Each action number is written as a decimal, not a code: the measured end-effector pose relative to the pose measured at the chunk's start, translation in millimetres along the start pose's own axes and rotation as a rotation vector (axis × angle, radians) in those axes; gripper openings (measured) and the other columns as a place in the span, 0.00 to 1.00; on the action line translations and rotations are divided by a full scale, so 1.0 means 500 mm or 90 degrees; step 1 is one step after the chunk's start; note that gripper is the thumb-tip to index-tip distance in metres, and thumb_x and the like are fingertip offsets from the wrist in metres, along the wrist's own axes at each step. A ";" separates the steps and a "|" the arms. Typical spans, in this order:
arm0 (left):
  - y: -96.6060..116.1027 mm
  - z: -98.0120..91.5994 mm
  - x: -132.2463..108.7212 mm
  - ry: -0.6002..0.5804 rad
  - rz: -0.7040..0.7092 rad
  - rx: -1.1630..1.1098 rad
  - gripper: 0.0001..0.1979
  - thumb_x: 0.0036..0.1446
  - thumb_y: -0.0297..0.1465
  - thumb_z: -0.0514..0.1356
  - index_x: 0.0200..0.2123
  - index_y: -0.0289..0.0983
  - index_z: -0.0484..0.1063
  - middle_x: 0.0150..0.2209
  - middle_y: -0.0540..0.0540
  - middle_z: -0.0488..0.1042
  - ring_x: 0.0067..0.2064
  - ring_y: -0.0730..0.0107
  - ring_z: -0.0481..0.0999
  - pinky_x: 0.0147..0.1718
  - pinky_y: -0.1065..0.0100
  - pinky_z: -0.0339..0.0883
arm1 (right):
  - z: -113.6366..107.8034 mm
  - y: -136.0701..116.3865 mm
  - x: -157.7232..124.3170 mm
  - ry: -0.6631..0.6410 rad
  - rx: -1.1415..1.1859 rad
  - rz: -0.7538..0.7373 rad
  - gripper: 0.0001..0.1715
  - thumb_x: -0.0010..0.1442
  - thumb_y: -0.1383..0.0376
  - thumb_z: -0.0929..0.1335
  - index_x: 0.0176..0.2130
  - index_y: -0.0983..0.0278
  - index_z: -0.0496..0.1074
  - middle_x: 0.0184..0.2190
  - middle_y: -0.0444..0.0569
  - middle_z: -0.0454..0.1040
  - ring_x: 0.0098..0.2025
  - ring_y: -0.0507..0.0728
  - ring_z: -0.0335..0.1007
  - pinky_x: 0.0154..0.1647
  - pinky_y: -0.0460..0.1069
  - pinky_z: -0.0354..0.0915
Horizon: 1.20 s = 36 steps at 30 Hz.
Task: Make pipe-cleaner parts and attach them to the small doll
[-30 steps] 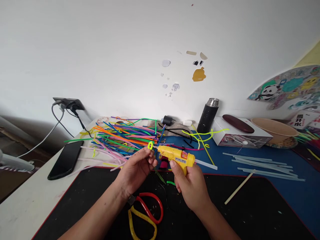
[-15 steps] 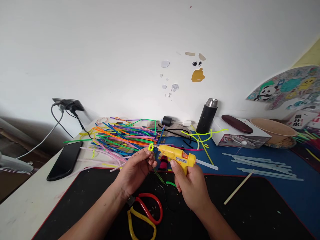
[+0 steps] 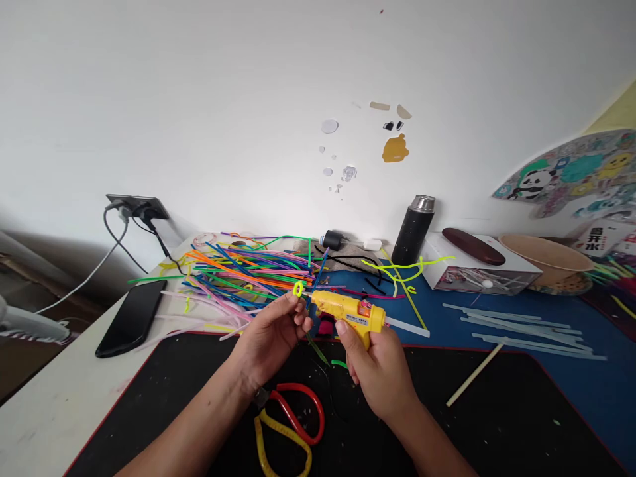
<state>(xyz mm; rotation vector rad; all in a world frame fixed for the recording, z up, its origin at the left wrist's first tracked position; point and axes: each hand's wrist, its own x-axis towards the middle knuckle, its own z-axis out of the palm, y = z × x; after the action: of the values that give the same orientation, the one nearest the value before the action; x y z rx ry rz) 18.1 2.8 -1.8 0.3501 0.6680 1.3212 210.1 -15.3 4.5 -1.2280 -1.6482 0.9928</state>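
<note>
Pinched between the thumb and fingertips of my left hand (image 3: 275, 328) is a small neon-yellow pipe cleaner ring (image 3: 298, 289), held upright. My right hand (image 3: 375, 361) is wrapped round the grip of a yellow hot glue gun (image 3: 345, 307). Its nozzle points left at the ring, very close to it; whether they touch I cannot tell. A whitish glue stick (image 3: 408, 326) juts from the gun's back end. Below my hands, scissors with one red handle (image 3: 318, 404) and one yellow handle (image 3: 261, 445) lie on the black mat (image 3: 397, 424), their blades hidden by my left wrist.
Many coloured pipe cleaners (image 3: 248, 268) are heaped behind my left hand. A phone (image 3: 132, 319) lies at the left. Toward the back right stand a black thermos (image 3: 413, 228), a white box (image 3: 477, 281) and a bowl (image 3: 546, 255). Spare glue sticks (image 3: 527, 324) and a pale stick (image 3: 474, 375) lie at right.
The glue gun has shifted slightly left, its nozzle nearer the ring. My left hand keeps its pinch on the ring, almost unmoved.
</note>
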 end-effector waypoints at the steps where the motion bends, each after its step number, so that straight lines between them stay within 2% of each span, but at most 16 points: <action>1: 0.000 -0.001 0.000 -0.001 -0.001 -0.002 0.12 0.50 0.27 0.76 0.29 0.31 0.75 0.28 0.50 0.70 0.29 0.76 0.70 0.32 0.70 0.77 | 0.000 0.000 0.000 -0.003 -0.001 0.000 0.32 0.72 0.43 0.63 0.23 0.59 0.63 0.11 0.41 0.61 0.14 0.51 0.58 0.16 0.46 0.55; 10: 0.001 0.004 -0.003 -0.003 0.003 -0.008 0.11 0.51 0.26 0.75 0.28 0.31 0.76 0.28 0.50 0.70 0.28 0.76 0.69 0.32 0.70 0.77 | 0.002 0.000 -0.002 -0.007 -0.023 -0.007 0.31 0.71 0.42 0.63 0.29 0.62 0.72 0.11 0.41 0.63 0.15 0.52 0.60 0.17 0.46 0.56; 28: 0.003 0.006 -0.004 -0.005 -0.006 -0.016 0.10 0.51 0.25 0.75 0.28 0.31 0.76 0.28 0.50 0.71 0.28 0.76 0.70 0.32 0.70 0.77 | 0.004 0.009 0.001 0.012 -0.041 -0.037 0.32 0.70 0.41 0.63 0.28 0.61 0.73 0.10 0.41 0.61 0.16 0.53 0.60 0.17 0.46 0.55; 36: 0.002 0.005 -0.003 -0.010 -0.005 -0.020 0.10 0.52 0.25 0.75 0.28 0.32 0.76 0.28 0.50 0.70 0.28 0.75 0.70 0.32 0.70 0.77 | 0.002 0.001 0.000 -0.005 -0.043 -0.016 0.32 0.71 0.41 0.62 0.30 0.62 0.73 0.11 0.41 0.63 0.15 0.52 0.59 0.17 0.46 0.56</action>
<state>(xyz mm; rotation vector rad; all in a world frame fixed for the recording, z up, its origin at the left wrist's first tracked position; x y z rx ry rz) 18.7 1.9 0.8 0.3322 0.6343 1.3192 209.6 -15.2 3.6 -1.2463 -1.7119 0.9331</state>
